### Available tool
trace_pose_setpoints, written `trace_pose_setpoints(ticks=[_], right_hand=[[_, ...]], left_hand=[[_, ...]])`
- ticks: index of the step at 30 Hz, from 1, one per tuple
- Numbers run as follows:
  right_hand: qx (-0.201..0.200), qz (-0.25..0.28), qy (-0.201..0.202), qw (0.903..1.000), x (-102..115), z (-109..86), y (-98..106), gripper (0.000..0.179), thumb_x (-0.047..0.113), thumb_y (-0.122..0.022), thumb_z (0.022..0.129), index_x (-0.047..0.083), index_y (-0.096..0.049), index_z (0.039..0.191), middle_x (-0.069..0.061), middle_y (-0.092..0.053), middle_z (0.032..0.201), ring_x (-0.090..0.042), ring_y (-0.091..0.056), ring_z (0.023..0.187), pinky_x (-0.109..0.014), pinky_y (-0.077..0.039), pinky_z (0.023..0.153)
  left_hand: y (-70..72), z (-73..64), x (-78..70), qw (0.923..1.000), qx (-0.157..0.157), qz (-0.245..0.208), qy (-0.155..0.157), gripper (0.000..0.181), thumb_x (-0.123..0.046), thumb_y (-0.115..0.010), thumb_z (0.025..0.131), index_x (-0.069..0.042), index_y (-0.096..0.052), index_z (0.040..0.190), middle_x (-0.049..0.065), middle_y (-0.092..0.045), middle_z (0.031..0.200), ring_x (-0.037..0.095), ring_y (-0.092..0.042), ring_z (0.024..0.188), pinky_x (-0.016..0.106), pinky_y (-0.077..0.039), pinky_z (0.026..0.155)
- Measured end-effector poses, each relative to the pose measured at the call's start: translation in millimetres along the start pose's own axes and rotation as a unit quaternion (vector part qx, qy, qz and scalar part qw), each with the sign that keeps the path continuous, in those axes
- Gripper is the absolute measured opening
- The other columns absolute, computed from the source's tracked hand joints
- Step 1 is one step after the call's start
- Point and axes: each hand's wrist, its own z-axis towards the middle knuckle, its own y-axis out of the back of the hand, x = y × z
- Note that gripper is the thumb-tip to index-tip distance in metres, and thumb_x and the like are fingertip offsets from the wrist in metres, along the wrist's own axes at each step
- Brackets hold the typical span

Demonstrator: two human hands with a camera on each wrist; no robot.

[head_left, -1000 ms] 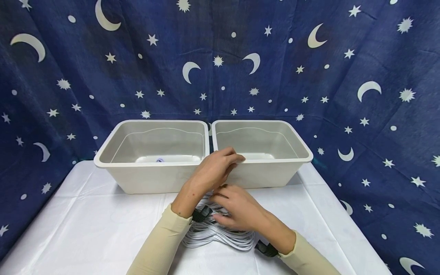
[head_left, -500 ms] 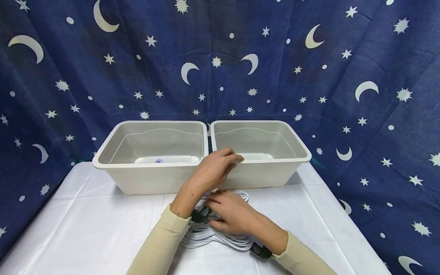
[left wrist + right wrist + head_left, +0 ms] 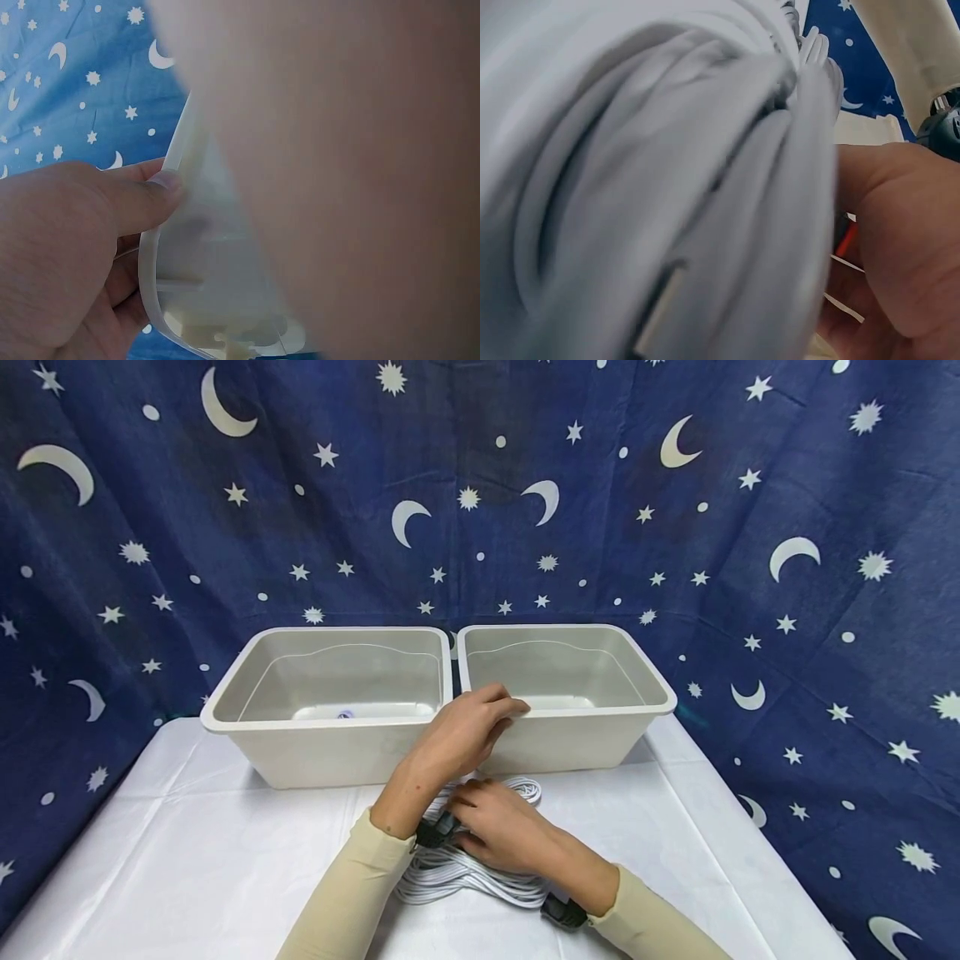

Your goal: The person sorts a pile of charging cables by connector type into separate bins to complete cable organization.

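Note:
A bundle of looped white cable (image 3: 461, 881) lies on the table in the head view, below both hands. My left hand (image 3: 457, 731) reaches across it to the near rim of the right-hand grey plastic bin (image 3: 592, 735). In the left wrist view, the thumb and fingers pinch the bin's rim (image 3: 150, 255) near its rounded corner. Curled over the bundle, my right hand (image 3: 502, 827) grips the cable. The right wrist view shows that hand (image 3: 911, 240) beside thick cable loops (image 3: 727, 187), which hide its thumb tip. A small red bit (image 3: 846, 238) shows between its fingers.
A second grey bin (image 3: 315, 752) stands to the left, close beside the first, with a small purplish item (image 3: 345, 714) on its floor. Both are on a white cloth-covered table (image 3: 225, 860). A blue moon-and-star curtain (image 3: 480, 468) hangs behind.
My right hand has lowered and shifted slightly left onto the cable, its fingers curling in, uncovering loops behind it. The left hand has kept its place at the bin's rim.

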Motion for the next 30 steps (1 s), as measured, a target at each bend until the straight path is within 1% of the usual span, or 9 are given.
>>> trace_pose_setpoints(ticks=[7, 10, 14, 19, 24, 30], right_hand=[[0.01, -0.009, -0.016, 0.9998, 2, 2.4, -2, 0.031, 0.028, -0.085, 0.082, 0.015, -0.072, 0.106, 0.003, -0.07, 0.107, -0.018, -0.067, 0.094, -0.036, -0.055, 0.086], [0.014, -0.012, -0.016, 0.9997, 3, 2.2, -1, 0.032, 0.028, -0.085, 0.081, 0.014, -0.073, 0.107, 0.002, -0.07, 0.107, -0.019, -0.067, 0.095, -0.036, -0.055, 0.089], [0.011, -0.003, -0.016, 0.9998, 2, 1.1, -2, 0.032, 0.026, -0.084, 0.079, 0.014, -0.072, 0.106, 0.001, -0.069, 0.106, -0.019, -0.067, 0.096, -0.036, -0.054, 0.093], [0.004, 0.011, -0.012, 0.9999, -1, 0.3, -1, 0.031, 0.02, -0.084, 0.078, 0.014, -0.072, 0.106, 0.002, -0.067, 0.104, -0.017, -0.065, 0.095, -0.035, -0.053, 0.094], [-0.003, 0.021, -0.012, 0.9997, -4, -0.7, 3, 0.032, 0.016, -0.083, 0.076, 0.016, -0.072, 0.106, 0.003, -0.066, 0.102, -0.016, -0.064, 0.094, -0.033, -0.053, 0.09], [0.003, 0.025, -0.032, 0.9992, -10, -3.8, 15, 0.031, 0.013, -0.083, 0.076, 0.015, -0.073, 0.105, 0.002, -0.067, 0.105, -0.017, -0.063, 0.097, -0.033, -0.053, 0.088]], left_hand=[[0.3, -1.2, -0.1, 1.0, -0.004, 0.001, 0.003, 0.027, -0.007, -0.069, 0.103, -0.018, -0.076, 0.126, -0.005, -0.067, 0.107, 0.012, -0.064, 0.087, 0.032, -0.054, 0.078], [0.0, -1.3, 0.1, 1.0, -0.006, 0.0, 0.001, 0.027, -0.006, -0.069, 0.103, -0.018, -0.077, 0.126, -0.005, -0.067, 0.107, 0.011, -0.063, 0.086, 0.031, -0.054, 0.078], [-0.6, -1.3, 0.3, 1.0, -0.007, 0.003, -0.005, 0.028, -0.005, -0.069, 0.103, -0.018, -0.076, 0.126, -0.004, -0.068, 0.107, 0.012, -0.064, 0.087, 0.031, -0.054, 0.079], [-0.8, -1.5, 0.3, 1.0, -0.008, 0.002, -0.004, 0.028, -0.005, -0.069, 0.102, -0.019, -0.077, 0.126, -0.004, -0.068, 0.107, 0.012, -0.063, 0.087, 0.031, -0.054, 0.078], [-1.1, -1.5, 0.5, 0.9999, -0.009, 0.002, -0.005, 0.028, -0.004, -0.069, 0.102, -0.018, -0.077, 0.125, -0.004, -0.068, 0.108, 0.012, -0.065, 0.088, 0.032, -0.055, 0.079], [-1.2, -1.0, 0.7, 1.0, -0.004, 0.002, -0.001, 0.028, -0.004, -0.068, 0.102, -0.017, -0.076, 0.126, -0.004, -0.069, 0.109, 0.014, -0.067, 0.091, 0.033, -0.056, 0.082]])
